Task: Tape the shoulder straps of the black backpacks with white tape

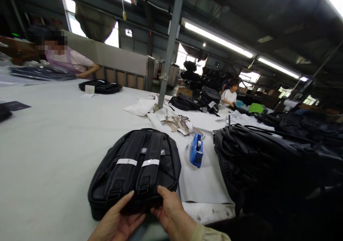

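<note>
Black backpack lies strap-side up on the pale tabletop, its long axis running straight away from both hands. Right hand clamps the near bottom edge, thumb over the top. Left hand cups the same edge, fingers loosely spread beneath. Beyond the right hand, a blue tape dispenser; farther right, a heap of black bags.

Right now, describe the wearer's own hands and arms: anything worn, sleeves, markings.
Both hands are bare: no gloves, rings or marks visible. The left hand shows no sleeve in view. The right hand ends at a pale yellowish-beige sleeve cuff at the wrist. No watch or band shows.
</note>
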`<state>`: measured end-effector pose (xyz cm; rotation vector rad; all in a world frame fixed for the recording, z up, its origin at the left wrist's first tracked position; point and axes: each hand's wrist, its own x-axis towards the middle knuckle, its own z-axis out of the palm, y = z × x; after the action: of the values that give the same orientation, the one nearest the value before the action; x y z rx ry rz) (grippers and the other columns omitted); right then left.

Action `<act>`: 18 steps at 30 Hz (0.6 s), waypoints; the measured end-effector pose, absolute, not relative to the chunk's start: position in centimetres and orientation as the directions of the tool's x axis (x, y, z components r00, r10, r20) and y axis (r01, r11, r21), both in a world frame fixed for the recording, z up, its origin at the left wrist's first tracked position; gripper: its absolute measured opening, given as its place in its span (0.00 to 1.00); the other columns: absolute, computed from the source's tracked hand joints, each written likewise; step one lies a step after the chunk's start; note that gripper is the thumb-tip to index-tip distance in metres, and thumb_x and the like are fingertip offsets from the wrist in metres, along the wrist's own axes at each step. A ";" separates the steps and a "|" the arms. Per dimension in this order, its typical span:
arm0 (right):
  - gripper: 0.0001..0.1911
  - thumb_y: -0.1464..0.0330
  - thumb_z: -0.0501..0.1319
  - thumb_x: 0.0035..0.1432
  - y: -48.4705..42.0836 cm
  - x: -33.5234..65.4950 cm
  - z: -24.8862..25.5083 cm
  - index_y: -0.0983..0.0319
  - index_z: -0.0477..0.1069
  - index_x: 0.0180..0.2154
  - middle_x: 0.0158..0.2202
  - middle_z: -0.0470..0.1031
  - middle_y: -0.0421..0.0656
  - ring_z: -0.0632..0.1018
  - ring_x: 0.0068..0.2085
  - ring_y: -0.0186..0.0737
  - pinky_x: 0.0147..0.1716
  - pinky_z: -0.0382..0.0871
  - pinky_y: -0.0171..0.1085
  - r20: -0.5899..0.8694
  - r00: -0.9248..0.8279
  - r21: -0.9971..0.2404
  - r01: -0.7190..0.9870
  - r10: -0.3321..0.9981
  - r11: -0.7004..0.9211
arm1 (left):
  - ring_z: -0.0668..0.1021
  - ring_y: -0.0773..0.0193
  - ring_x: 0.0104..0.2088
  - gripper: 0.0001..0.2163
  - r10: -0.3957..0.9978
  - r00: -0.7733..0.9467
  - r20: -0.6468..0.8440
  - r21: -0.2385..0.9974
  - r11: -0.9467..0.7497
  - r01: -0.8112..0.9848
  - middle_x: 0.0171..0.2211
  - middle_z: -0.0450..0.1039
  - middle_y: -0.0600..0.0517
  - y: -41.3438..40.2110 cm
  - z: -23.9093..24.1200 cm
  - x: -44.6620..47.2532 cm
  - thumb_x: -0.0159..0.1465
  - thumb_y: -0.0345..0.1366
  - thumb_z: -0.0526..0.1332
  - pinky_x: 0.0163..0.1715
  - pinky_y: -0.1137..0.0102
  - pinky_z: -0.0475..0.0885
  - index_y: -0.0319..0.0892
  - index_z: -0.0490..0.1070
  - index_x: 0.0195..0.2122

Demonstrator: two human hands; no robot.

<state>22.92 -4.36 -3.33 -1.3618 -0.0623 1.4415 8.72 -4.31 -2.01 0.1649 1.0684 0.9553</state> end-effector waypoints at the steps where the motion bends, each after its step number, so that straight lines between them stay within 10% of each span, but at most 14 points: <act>1: 0.05 0.69 0.57 0.62 -4.6 22.9 -3.1 0.66 0.68 0.38 0.26 0.77 0.45 0.77 0.23 0.38 0.17 0.68 0.32 -0.655 0.251 -0.663 -0.644 0.713 -0.382 | 0.84 0.44 0.37 0.22 0.722 0.143 -0.677 0.526 0.611 -0.592 0.41 0.81 0.37 -4.0 -1.6 8.4 0.59 0.31 0.69 0.35 0.52 0.82 0.38 0.71 0.55; 12: 0.11 0.71 0.64 0.47 -6.3 23.8 -5.4 0.60 0.61 0.29 0.27 0.76 0.42 0.79 0.29 0.40 0.26 0.73 0.36 -0.521 0.302 -0.710 -0.673 0.798 -0.209 | 0.83 0.56 0.41 0.19 0.851 -0.077 -0.519 0.633 0.322 -0.704 0.47 0.80 0.43 -3.1 -5.0 10.8 0.62 0.22 0.63 0.38 0.62 0.82 0.41 0.72 0.54; 18: 0.17 0.57 0.67 0.48 -6.7 28.3 -6.7 0.61 0.66 0.30 0.28 0.75 0.43 0.78 0.27 0.40 0.17 0.61 0.31 -0.405 0.407 -0.905 -0.308 0.819 -0.294 | 0.83 0.50 0.37 0.28 0.664 0.066 -0.745 0.573 0.687 -0.447 0.49 0.79 0.38 -4.0 -4.7 8.8 0.56 0.40 0.73 0.31 0.63 0.80 0.40 0.69 0.57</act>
<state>28.29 -6.71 -6.72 -1.4775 -0.4817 1.1913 8.79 -4.02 -4.74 0.2114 1.2479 0.8471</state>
